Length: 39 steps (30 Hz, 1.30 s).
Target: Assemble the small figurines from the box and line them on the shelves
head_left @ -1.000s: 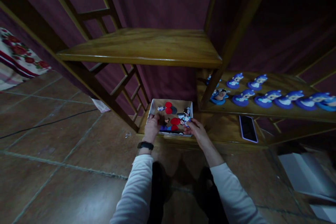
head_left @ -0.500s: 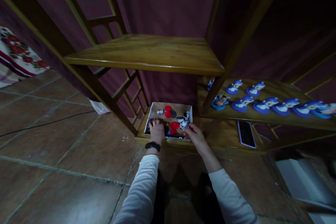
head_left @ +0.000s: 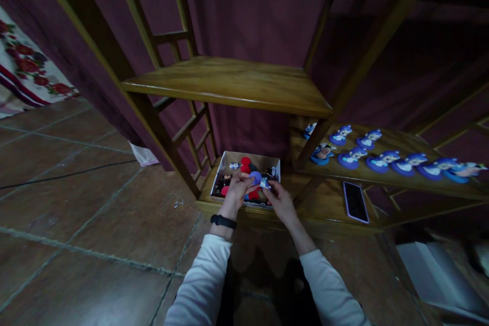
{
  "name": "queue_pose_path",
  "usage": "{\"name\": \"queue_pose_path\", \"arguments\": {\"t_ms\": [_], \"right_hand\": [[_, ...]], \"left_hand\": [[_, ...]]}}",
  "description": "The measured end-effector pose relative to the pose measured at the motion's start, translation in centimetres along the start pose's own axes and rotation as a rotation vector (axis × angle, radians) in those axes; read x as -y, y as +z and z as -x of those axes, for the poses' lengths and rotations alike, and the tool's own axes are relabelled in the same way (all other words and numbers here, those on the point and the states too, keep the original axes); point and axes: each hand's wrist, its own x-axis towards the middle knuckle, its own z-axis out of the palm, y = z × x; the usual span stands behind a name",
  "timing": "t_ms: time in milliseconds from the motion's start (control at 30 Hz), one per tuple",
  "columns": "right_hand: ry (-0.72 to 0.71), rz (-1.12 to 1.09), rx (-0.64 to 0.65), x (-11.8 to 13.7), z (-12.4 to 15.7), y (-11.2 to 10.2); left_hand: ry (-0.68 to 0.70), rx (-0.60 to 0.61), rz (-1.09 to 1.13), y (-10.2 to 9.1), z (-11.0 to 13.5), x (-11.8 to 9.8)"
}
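Observation:
My left hand (head_left: pixel 237 191) is closed on a round purple base (head_left: pixel 255 178), held above an open cardboard box (head_left: pixel 223 163). Close by, my right hand (head_left: pixel 281 198) pinches a small blue-and-white figurine (head_left: pixel 264 183) near the base; whether the two parts touch I cannot tell. Inside the box lie a red round base (head_left: pixel 245 163), a small white-and-blue figurine (head_left: pixel 236 165) and several darker figures, partly covered by my hands. A black wristband (head_left: pixel 223 221) is on my left wrist.
The box sits on a low wooden shelf (head_left: pixel 321 206), with a phone (head_left: pixel 355 201) to its right. Several purple-based figurines (head_left: pixel 383 159) stand on the slightly higher shelf at right. An upper wooden board (head_left: pixel 229 84) overhangs behind the box. A white box-like object (head_left: pixel 431 270) is on the floor at lower right.
My left hand has come out of the box's left side with the purple base and moved right, toward the figurine in my right hand. The view has shifted slightly.

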Motion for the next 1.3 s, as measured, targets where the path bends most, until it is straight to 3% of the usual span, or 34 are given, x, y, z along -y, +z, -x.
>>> {"name": "queue_pose_path", "arguments": {"t_ms": [100, 300, 533, 800, 1067, 1300], "right_hand": [[-0.137, 0.180, -0.048, 0.0, 0.1, -0.2], [-0.271, 0.377, -0.105, 0.5, -0.1, -0.5], [-0.256, 0.433, -0.136, 0.6, -0.6, -0.5], [-0.304, 0.493, -0.143, 0.6, -0.6, -0.7], [-0.398, 0.693, -0.061, 1.1, -0.1, -1.0], [-0.390, 0.662, -0.038, 0.5, -0.7, -1.3]], "left_hand": [[-0.027, 0.074, 0.132, 0.7, 0.8, 0.1], [-0.014, 0.219, 0.123, 0.8, 1.2, 0.3], [0.158, 0.264, -0.044, 1.3, 1.3, 0.8], [0.327, 0.227, -0.251, 1.2, 1.0, 1.2], [0.245, 0.201, -0.175, 1.6, 0.7, 1.8], [0.143, 0.209, -0.132, 1.2, 0.4, 2.2]]}}
